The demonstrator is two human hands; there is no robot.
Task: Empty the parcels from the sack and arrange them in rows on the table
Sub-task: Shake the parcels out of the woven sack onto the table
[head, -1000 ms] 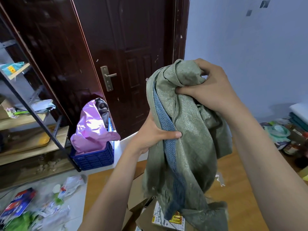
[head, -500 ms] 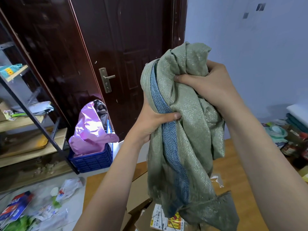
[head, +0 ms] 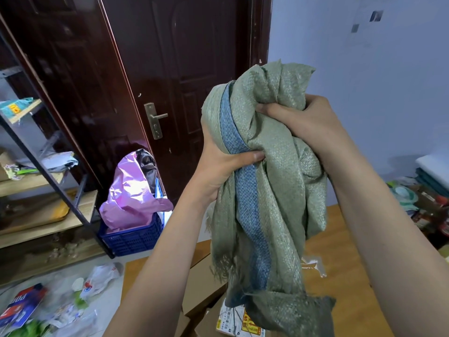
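Fingers (head: pixel 272 109) of both hands still grip the bunched sack (head: pixel 267 190) — held slightly lower than before — above the parcels (head: pixel 204 285).

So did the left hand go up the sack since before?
Yes. The left hand climbed the sack, rising toward the door handle level.

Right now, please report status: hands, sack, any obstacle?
Left hand and right hand both grip sack, held up over table. Cardboard parcels lie below. Nothing blocking.
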